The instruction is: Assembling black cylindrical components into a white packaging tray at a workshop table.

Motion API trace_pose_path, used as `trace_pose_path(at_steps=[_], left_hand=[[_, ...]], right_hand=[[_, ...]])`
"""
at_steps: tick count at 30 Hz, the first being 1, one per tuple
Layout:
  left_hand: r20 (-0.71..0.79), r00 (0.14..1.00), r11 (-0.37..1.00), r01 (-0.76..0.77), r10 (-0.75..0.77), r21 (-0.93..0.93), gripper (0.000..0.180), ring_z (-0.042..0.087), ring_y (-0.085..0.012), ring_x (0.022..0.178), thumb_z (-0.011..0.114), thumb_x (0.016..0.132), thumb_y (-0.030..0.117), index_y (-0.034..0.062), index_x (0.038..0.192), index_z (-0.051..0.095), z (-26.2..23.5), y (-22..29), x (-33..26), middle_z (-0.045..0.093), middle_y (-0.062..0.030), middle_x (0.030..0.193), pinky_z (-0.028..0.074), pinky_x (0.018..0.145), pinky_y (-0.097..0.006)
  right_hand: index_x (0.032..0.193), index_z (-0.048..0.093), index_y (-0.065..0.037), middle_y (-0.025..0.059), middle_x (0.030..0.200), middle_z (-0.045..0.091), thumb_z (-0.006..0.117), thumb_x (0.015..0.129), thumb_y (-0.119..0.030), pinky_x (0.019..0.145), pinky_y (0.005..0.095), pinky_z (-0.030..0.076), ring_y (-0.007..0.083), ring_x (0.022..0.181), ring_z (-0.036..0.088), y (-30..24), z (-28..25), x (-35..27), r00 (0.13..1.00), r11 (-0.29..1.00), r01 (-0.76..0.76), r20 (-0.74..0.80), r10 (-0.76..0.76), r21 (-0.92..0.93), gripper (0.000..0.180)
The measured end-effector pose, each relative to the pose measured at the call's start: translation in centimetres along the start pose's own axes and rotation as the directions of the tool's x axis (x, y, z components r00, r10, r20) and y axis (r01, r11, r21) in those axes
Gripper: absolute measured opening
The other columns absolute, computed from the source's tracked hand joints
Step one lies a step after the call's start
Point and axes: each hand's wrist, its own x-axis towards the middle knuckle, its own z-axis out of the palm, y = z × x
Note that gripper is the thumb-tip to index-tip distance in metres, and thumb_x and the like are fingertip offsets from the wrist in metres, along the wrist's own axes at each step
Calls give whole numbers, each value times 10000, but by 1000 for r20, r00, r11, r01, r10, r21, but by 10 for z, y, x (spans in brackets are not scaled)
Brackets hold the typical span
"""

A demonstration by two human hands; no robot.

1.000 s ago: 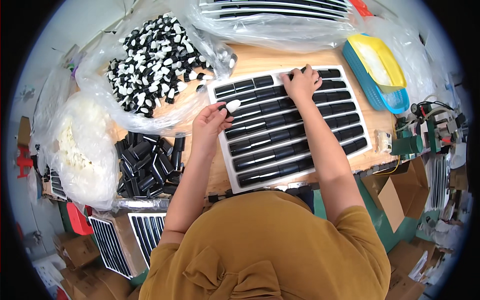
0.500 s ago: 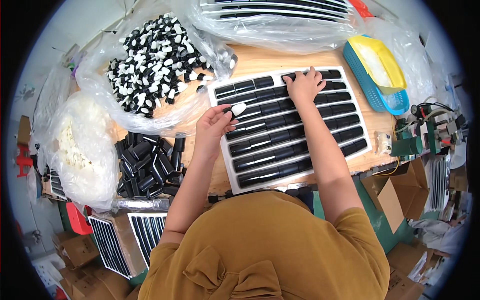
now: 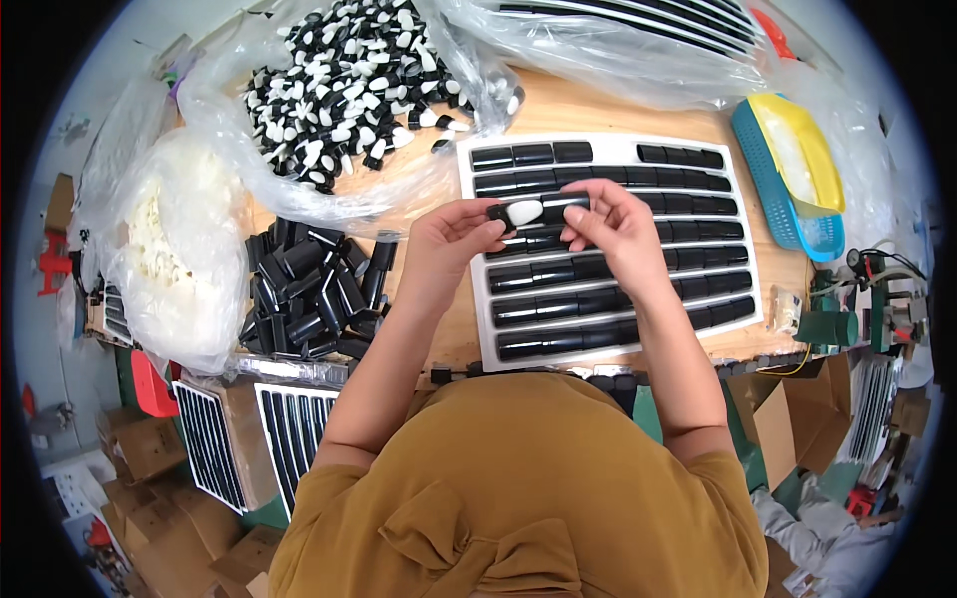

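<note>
My left hand (image 3: 451, 247) pinches a small black cap with a white rounded applicator tip (image 3: 524, 212), the tip pointing right. Facing it, my right hand (image 3: 626, 237) grips a black cylinder tube (image 3: 565, 200) between thumb and fingers. The white tip is close to the tube's left end; whether they touch I cannot tell. Both hands are above a white tray (image 3: 614, 153) holding rows of glossy black tubes. A gap shows in the tray's far row. Part of the middle rows is hidden by my hands.
At the far left, black-and-white applicator caps (image 3: 344, 100) lie heaped in clear plastic. Loose black tubes (image 3: 309, 289) are piled left of the tray, beside a bag of whitish pieces (image 3: 159, 259). A blue basket (image 3: 763, 174) with a yellow tray (image 3: 797, 149) stands right.
My right hand has lifted a black tube from the tray's far row and come nearer, toward my left hand. The left hand has brought the applicator cap in front of it. The view has shifted slightly.
</note>
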Motion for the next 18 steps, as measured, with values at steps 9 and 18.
trace_pose_path(at_steps=[9,18], left_hand=[[117,992,996,-65,57,61,273,646,-103,797,662,843,13,-26,1111,627,11,4,-9,677,-72,909,522,709,-219],[139,987,988,-100,84,116,297,634,-94,745,667,831,-9,-20,1127,641,17,8,-17,667,-54,860,529,663,-212]], right_hand=[[1119,578,11,20,755,585,611,872,7,620,198,501,73,690,593,0,16,-20,999,999,15,44,-16,30,249],[1132,570,10,27,777,600,614,881,-9,640,202,501,72,684,584,-3,21,-32,999,998,47,29,-45,-52,255]])
